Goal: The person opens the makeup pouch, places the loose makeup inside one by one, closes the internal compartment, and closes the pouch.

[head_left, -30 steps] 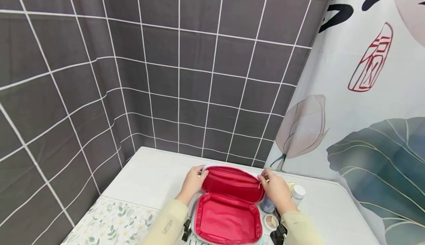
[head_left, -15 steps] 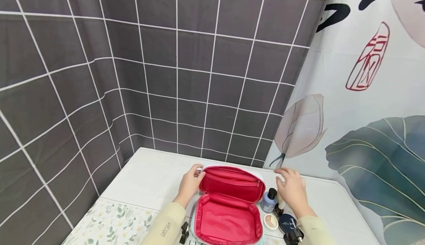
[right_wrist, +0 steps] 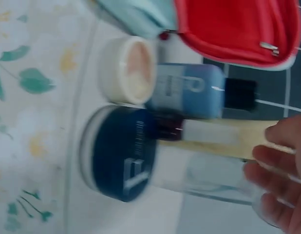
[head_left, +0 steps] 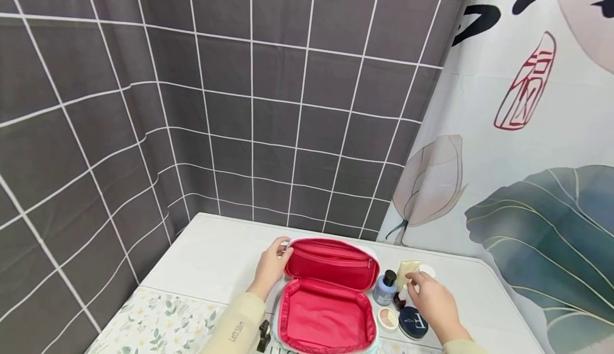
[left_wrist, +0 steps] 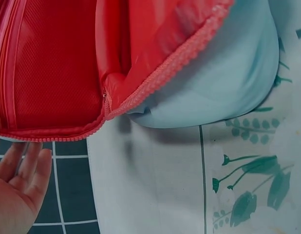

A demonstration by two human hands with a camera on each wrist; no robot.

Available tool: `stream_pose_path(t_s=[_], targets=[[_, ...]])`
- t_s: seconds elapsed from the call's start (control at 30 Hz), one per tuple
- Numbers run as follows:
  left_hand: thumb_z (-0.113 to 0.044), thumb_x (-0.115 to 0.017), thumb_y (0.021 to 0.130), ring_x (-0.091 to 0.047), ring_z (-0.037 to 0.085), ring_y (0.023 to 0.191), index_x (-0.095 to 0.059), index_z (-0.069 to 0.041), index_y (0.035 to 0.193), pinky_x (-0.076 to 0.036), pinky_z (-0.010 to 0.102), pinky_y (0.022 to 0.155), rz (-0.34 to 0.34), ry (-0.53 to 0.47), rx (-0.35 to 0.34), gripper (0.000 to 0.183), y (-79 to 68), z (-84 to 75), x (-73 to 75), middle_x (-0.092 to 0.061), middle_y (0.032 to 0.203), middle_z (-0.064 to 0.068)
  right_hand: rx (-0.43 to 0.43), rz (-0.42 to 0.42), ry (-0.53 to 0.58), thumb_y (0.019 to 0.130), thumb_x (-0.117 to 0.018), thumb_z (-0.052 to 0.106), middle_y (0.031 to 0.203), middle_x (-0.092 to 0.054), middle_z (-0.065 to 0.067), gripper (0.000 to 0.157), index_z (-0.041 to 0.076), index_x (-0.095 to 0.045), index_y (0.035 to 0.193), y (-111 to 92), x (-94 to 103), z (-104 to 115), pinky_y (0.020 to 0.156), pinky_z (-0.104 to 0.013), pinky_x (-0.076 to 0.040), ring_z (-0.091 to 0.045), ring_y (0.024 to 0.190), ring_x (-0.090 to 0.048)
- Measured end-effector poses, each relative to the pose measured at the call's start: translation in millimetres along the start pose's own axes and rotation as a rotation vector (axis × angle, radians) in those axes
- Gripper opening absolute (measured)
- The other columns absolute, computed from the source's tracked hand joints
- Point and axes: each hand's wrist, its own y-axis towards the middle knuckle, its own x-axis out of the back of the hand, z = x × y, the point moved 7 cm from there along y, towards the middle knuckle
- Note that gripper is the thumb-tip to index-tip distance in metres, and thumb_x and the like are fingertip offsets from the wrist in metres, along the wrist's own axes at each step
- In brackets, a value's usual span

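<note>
A cosmetic bag point(head_left: 328, 316) with a red lining and pale blue outside lies unzipped, its lid point(head_left: 331, 279) standing up. My left hand point(head_left: 269, 268) holds the lid's left edge, thumb on the front side and fingers behind. My right hand point(head_left: 434, 298) hovers over cosmetics right of the bag, fingers loosely bent and holding nothing. Nearest to its fingertips are a pale yellow tube point(head_left: 406, 271) and a small dark bottle with a whitish top point(right_wrist: 209, 131). A blue bottle with a black cap point(head_left: 385, 290) stands beside the lid.
A navy round powder case point(head_left: 413, 323) and a small pot with a three-toned top point(head_left: 387, 318) sit in front of the bottles. Behind the right hand shows a white cap point(head_left: 427, 271). A floral cloth point(head_left: 163, 322) covers the white table's point(head_left: 225, 247) near left part.
My right hand has let go of the lid's right corner and moved right, then lower over the cosmetics. My left hand still holds the lid.
</note>
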Motion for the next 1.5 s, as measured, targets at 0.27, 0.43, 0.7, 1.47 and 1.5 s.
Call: stream_pose_path(t_s=[0.27,0.43,0.7,1.47,1.5], targets=[[-0.013,-0.061,0.089,-0.065,0.029,0.088,-0.058,-0.008,0.115,-0.049,0.044,0.08,0.01,-0.03,0.009,0.027,-2.3,-0.6,2.0,-0.067,0.096,0.015,-0.099,0.169,-0.03,0.078,-0.067,0.014,0.084,-0.066,-0.016,0.023,0.003,-0.067,0.097,-5.6,-24.0,2.5,0.054,-0.05,-0.046,-0.039,0.064,-0.061],[-0.013,-0.061,0.089,-0.064,0.029,0.088,-0.058,-0.008,0.115,-0.049,0.044,0.079,0.009,-0.039,0.002,0.027,-2.9,-1.2,3.0,-0.067,0.096,0.016,-0.145,0.221,-0.009,0.08,-0.067,0.016,0.078,-0.066,-0.012,0.015,0.007,-0.061,0.09,-7.0,-35.7,-0.1,0.052,-0.048,-0.044,-0.036,0.062,-0.06],[-0.018,-0.065,0.086,-0.061,0.028,0.087,-0.054,-0.008,0.114,-0.049,0.044,0.076,-0.013,-0.057,0.072,0.032,-3.5,-0.1,-8.0,-0.064,0.095,0.014,-0.14,0.221,-0.014,0.078,-0.067,0.016,0.072,-0.063,-0.008,0.014,0.01,-0.057,0.086,-2.2,-20.0,2.1,0.048,-0.046,-0.042,-0.032,0.058,-0.058],[-0.026,-0.071,0.08,-0.051,0.023,0.076,-0.044,-0.011,0.105,-0.043,0.04,0.069,-0.094,-0.079,0.193,0.04,-4.9,-6.9,-13.0,-0.051,0.087,0.009,0.042,-0.038,0.401,0.076,-0.075,0.011,0.069,-0.062,0.01,0.017,0.019,-0.062,0.082,42.3,19.0,92.3,0.056,-0.027,-0.047,-0.012,0.066,-0.061],[-0.025,-0.071,0.08,-0.051,0.023,0.076,-0.044,-0.01,0.105,-0.043,0.04,0.069,-0.088,-0.075,0.196,0.04,-4.4,-6.5,-13.6,-0.051,0.087,0.009,0.047,-0.055,0.405,0.075,-0.075,0.01,0.07,-0.062,0.01,0.017,0.018,-0.062,0.082,42.9,18.1,94.2,0.057,-0.028,-0.047,-0.012,0.066,-0.061]])
